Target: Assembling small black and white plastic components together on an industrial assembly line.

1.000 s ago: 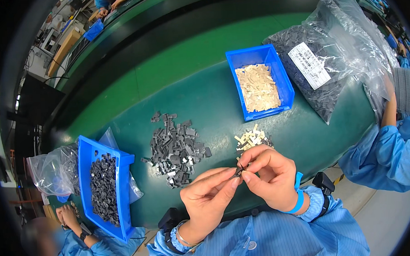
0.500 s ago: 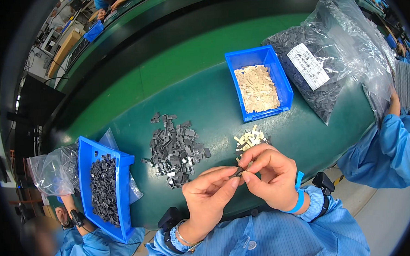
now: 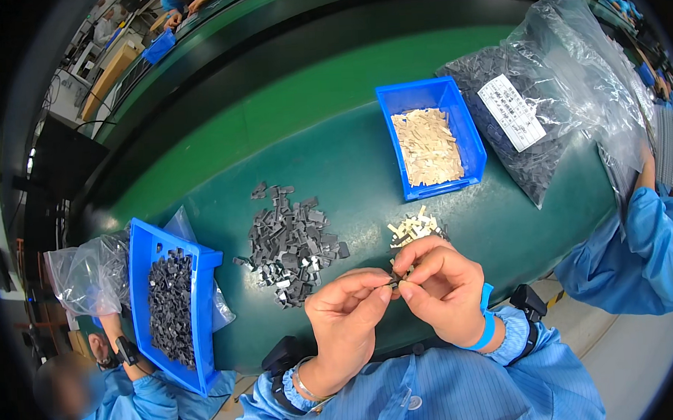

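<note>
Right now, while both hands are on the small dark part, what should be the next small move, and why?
Probably ease the right hand slightly while the left hand holds the small dark part, to check how it sits. Both hands pinch it, thumbs against fingers, and the fingertips cover much of it, so its alignment is too hidden to judge.

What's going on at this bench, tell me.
A person in a blue striped smock is working bare-handed: the left hand and right hand meet fingertip to fingertip, pinching a small dark piece between them. On the green table, a loose dark pile lies to the left and a small cream pile just beyond the hands. The left blue bin holds dark pieces; the far blue bin holds cream ones.
</note>
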Motion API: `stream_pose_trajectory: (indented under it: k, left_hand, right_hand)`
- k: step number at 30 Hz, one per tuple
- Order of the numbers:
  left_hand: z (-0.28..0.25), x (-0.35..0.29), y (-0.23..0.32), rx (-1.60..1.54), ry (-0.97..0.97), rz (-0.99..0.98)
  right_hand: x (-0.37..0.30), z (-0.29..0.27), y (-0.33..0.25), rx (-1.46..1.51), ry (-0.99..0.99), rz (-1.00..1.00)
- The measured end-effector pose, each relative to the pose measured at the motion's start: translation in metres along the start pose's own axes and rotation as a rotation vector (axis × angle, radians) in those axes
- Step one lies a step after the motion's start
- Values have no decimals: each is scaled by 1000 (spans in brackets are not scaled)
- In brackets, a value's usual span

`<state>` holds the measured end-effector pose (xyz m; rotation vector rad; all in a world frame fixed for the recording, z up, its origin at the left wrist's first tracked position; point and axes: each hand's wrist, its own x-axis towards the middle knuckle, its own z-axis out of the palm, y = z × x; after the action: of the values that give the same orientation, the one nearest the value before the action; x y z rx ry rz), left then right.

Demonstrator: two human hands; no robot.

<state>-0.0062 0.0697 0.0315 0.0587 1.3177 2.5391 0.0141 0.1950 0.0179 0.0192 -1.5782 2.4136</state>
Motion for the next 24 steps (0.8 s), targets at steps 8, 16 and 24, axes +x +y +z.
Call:
stream_pose_trajectory:
  k: [8,16,24]
  left_hand:
    - [-5,-1,3,201,-15,113]
    - [-13,1,2,-46,-190,-97]
    - [-8,0,12,742,-195,185]
  right_hand:
    - [13,-9,-4,-285,-67,-101]
    - [16,-18,-10,308,-249,386]
    - [20,-24,-2,-65,-386,305]
